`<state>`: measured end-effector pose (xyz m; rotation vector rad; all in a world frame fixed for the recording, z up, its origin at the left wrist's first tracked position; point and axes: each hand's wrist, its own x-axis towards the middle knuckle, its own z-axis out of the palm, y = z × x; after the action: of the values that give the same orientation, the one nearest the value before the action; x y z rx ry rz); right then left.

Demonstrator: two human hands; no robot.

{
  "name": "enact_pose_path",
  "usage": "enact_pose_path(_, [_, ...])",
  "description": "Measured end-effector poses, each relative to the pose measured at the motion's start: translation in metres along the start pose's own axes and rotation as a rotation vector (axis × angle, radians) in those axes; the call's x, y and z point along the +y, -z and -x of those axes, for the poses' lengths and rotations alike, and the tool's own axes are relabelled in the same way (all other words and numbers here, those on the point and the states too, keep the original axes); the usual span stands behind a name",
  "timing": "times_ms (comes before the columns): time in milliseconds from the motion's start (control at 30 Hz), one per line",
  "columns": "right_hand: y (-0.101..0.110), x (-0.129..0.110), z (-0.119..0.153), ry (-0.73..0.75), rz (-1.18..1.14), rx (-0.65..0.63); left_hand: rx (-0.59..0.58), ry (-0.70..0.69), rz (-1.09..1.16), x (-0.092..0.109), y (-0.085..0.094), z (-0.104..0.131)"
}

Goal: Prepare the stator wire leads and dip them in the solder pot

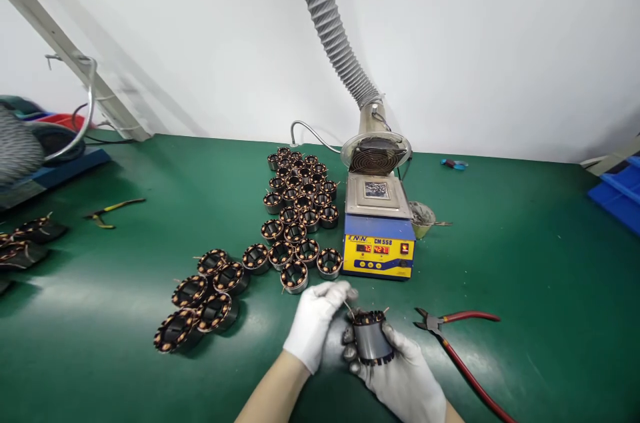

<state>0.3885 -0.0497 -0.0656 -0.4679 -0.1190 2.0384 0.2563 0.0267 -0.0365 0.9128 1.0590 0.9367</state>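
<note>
On the green work mat (525,263), the yellow-and-blue solder pot (379,236) stands at centre beneath the grey ribbed extraction hose (325,16), the cluster of copper-wound stator cores (295,216) to its left, the red-handled cutting pliers (460,343) near right, the yellow-handled pliers (113,209) far left.

Bright, even overhead light; soft glare on the green matte counter (150,289) at lower left, short shadows, edges bowed by wide-angle distortion.
</note>
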Motion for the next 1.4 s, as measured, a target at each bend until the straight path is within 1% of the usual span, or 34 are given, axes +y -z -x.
enact_pose_path(33, [-0.002, -0.002, 0.000, -0.005, -0.006, 0.004, -0.016, -0.051, 0.012, 0.000, 0.003, -0.001])
enact_pose_path(67, [-0.004, -0.002, 0.001, -0.004, -0.011, 0.010, -0.074, -0.073, -0.006, 0.000, 0.003, -0.001])
enact_pose_path(133, [-0.008, -0.002, -0.001, 0.036, -0.017, 0.032, -0.211, -0.029, -0.084, 0.000, -0.002, 0.003])
enact_pose_path(167, [-0.010, -0.001, -0.002, 0.060, -0.011, 0.043, -0.244, 0.000, -0.115, 0.000, -0.007, 0.006])
enact_pose_path(200, [-0.011, 0.001, -0.003, 0.081, 0.000, 0.050, -0.236, 0.017, -0.120, -0.001, -0.013, 0.009])
enact_pose_path(267, [-0.013, 0.004, -0.005, 0.098, 0.028, 0.054, -0.116, 0.038, -0.036, -0.003, -0.022, 0.012])
enact_pose_path(300, [-0.013, 0.004, -0.005, 0.086, 0.039, 0.049, -0.053, 0.043, 0.040, -0.003, -0.024, 0.012])
enact_pose_path(367, [-0.012, 0.003, -0.004, 0.044, 0.029, 0.027, 0.037, 0.028, 0.236, -0.002, -0.020, 0.007])
enact_pose_path(433, [-0.011, 0.000, -0.003, -0.006, -0.026, 0.003, 0.108, -0.041, 0.391, 0.000, -0.010, 0.001])
enact_pose_path(467, [-0.011, -0.002, -0.003, -0.025, -0.061, -0.008, 0.121, -0.080, 0.410, 0.001, -0.006, -0.001])
enact_pose_path(500, [-0.011, -0.004, -0.002, -0.035, -0.093, -0.018, 0.100, -0.094, 0.380, 0.002, -0.002, -0.002])
enact_pose_path(533, [-0.010, -0.006, -0.002, -0.026, -0.122, -0.024, 0.019, -0.078, 0.307, 0.002, 0.000, -0.002])
enact_pose_path(633, [-0.008, -0.008, -0.004, 0.016, -0.168, -0.033, -0.362, 0.002, -0.035, 0.001, -0.003, 0.006])
enact_pose_path(667, [-0.008, -0.008, -0.004, 0.020, -0.177, -0.030, -0.451, 0.017, -0.131, 0.001, -0.006, 0.010])
enact_pose_path(700, [-0.007, -0.007, -0.005, 0.022, -0.182, -0.022, -0.498, 0.037, -0.177, 0.001, -0.009, 0.013])
enact_pose_path(733, [-0.006, -0.006, -0.005, 0.019, -0.179, -0.015, -0.500, 0.056, -0.181, 0.001, -0.012, 0.015])
enact_pose_path(800, [-0.005, -0.004, -0.004, 0.017, -0.149, -0.001, -0.419, 0.094, -0.130, 0.002, -0.016, 0.014])
enact_pose_path(833, [-0.004, -0.003, -0.004, 0.013, -0.123, 0.001, -0.347, 0.097, -0.107, 0.002, -0.017, 0.012])
enact_pose_path(933, [-0.002, 0.000, -0.003, -0.039, -0.032, -0.028, -0.081, 0.022, 0.002, -0.002, -0.012, 0.002])
enact_pose_path(1000, [0.000, 0.001, -0.003, -0.080, -0.005, -0.050, 0.008, -0.018, 0.155, -0.004, -0.007, -0.003])
enact_pose_path(1067, [0.001, 0.001, -0.002, -0.110, 0.002, -0.064, 0.044, -0.042, 0.295, -0.002, -0.003, -0.004])
enact_pose_path(1100, [0.001, 0.001, -0.002, -0.114, 0.001, -0.067, 0.026, -0.043, 0.336, 0.000, -0.003, -0.002])
enact_pose_path(1133, [0.000, 0.001, -0.002, -0.110, 0.002, -0.066, -0.018, -0.024, 0.344, 0.003, -0.004, 0.001])
enact_pose_path(1200, [-0.003, 0.002, -0.003, -0.072, 0.007, -0.051, -0.124, 0.054, 0.216, 0.007, -0.009, 0.007])
enact_pose_path(1233, [-0.005, 0.003, -0.003, -0.036, 0.017, -0.035, -0.148, 0.084, 0.110, 0.007, -0.011, 0.009])
enact_pose_path(1267, [-0.006, 0.004, -0.005, 0.009, 0.042, -0.012, -0.137, 0.091, 0.007, 0.007, -0.013, 0.010])
enact_pose_path(1300, [-0.006, 0.005, -0.006, 0.057, 0.085, 0.015, -0.095, 0.079, -0.065, 0.006, -0.014, 0.010])
enact_pose_path(1333, [-0.004, 0.007, -0.008, 0.112, 0.151, 0.049, -0.041, 0.053, -0.079, 0.004, -0.012, 0.009])
enact_pose_path(1400, [0.004, 0.012, -0.011, 0.268, 0.355, 0.156, 0.042, 0.006, 0.029, 0.000, -0.005, 0.004])
